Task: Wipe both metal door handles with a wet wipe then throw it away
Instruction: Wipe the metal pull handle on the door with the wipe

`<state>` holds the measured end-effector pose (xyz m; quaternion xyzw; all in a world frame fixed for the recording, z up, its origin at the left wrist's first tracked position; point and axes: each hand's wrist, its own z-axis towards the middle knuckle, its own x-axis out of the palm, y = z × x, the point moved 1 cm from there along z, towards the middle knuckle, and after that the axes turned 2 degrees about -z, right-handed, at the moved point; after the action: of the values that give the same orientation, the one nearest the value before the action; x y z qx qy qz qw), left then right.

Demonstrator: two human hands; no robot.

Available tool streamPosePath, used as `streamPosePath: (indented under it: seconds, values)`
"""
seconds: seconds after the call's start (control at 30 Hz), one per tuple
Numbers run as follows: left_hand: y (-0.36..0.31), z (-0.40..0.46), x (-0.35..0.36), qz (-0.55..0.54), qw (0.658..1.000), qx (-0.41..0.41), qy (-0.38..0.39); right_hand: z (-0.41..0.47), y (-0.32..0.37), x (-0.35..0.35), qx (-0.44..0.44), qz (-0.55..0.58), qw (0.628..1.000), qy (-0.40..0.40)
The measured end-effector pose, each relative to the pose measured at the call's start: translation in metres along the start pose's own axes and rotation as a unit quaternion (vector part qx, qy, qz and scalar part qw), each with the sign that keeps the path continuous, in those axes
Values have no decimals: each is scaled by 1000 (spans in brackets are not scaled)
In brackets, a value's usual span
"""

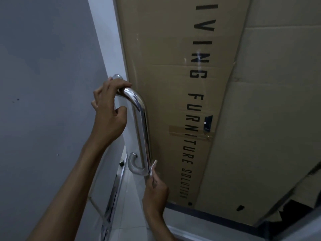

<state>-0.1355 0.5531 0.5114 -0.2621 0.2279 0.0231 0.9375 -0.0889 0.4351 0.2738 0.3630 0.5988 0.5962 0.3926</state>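
Note:
A polished metal door handle [141, 119] runs down the edge of a glass door, bent at top and bottom. My left hand [109, 110] grips its upper bend, fingers curled over the tube. My right hand [154, 188] sits below the lower bend and pinches a small white wet wipe [152, 168], which touches the handle's lower end. A second metal handle [132, 164] shows through the glass on the door's other side, only its lower curve visible.
A tall flat cardboard box [173, 84] with black lettering leans behind the glass, more cardboard [278, 101] to its right. A grey wall [43, 84] fills the left. A metal strip [112, 193] runs along the tiled floor [132, 206].

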Motion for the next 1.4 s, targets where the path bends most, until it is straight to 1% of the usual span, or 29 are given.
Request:
streamPosePath:
  seconds: [0.13,0.27,0.3,0.37,0.43,0.57,0.7,0.8,0.87,1.0,1.1,1.23,1.4]
  values:
    - [-2,0,-1,-2,1000,3,-2,10,-7,6,94,43,994,28]
    - [-2,-1,-1,-5,1000,4,-2,5,-12,8,112,69,991,17]
    - [-2,-1,-1,-5,1000,6,-3,6,-11,6,130,72,989,16]
    - [-1,-1,-1,-6,1000,8,-5,8,-9,2,185,94,978,19]
    - [1,-1,0,-7,1000,6,-2,8,-12,-1,221,131,966,22]
    - [2,-1,1,-8,1000,5,-3,12,-16,3,320,180,930,27]
    - [1,-1,1,-8,1000,4,-4,8,-13,9,336,232,913,7]
    - [0,-2,1,-12,1000,2,-5,1,-13,14,368,255,894,0]
    - [-1,-2,0,-12,1000,0,-1,3,-13,18,373,269,888,-11]
    - [-3,-3,-1,-18,1000,0,-2,3,-15,22,405,307,861,-6]
    - [-3,-3,-2,-13,1000,4,-8,11,-14,25,403,340,849,-28]
    - [0,-3,0,-12,1000,11,-8,16,-14,21,430,346,834,9]
    - [-3,-5,2,-34,999,-9,-5,14,-13,22,446,350,824,22]
